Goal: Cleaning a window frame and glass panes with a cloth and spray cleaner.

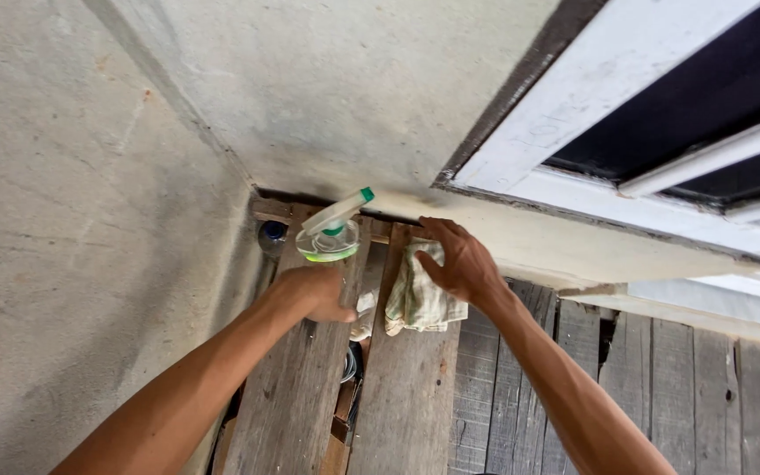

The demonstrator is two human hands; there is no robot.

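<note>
Spray bottle [331, 233]: clear, green liquid, white-green trigger head, standing on the wooden planks [411, 387] by the wall corner.
Left hand [311, 292]: curled into a loose fist, just below the bottle.
Right hand [459, 260]: fingers pinching a pale folded cloth [417, 299] over the planks.

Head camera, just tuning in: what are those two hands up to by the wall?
A person reaches both arms toward the corner where a concrete wall meets a wooden plank floor. The left hand holds a clear spray bottle with greenish liquid and a white-and-green nozzle. The right hand presses a pale folded cloth against the foot of the wall, below a white window frame.
</note>
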